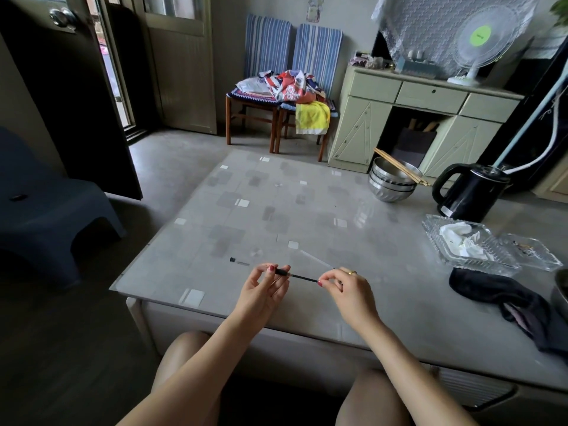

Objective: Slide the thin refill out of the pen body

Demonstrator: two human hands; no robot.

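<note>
- Holding a thin black pen refill (296,275) level between both hands, the person has it just above the near edge of the worktop (384,281).
- The left hand (264,290) pinches the thicker dark end between thumb and fingertips, the other fingers loosely raised; the grip is closed on the refill.
- The right hand (344,287) pinches the thin end, fingers curled in, a ring on one finger; this grip too grasps the refill.
- A clear pen barrel (316,261) lies on the worktop just beyond the hands, apart from the refill.
- A small black cap (232,259) and a short grey piece (243,263) beside it rest on the worktop to the left of the hands.
- Judging from this, the pen stands fully taken apart: refill out, barrel and small parts laid aside. Whether the refill is on its way out or about to go back in, I cannot tell; nothing is joined yet.
- Farther right sit a glass dish (461,250), a black kettle (470,192) and steel bowls (392,182).
</note>
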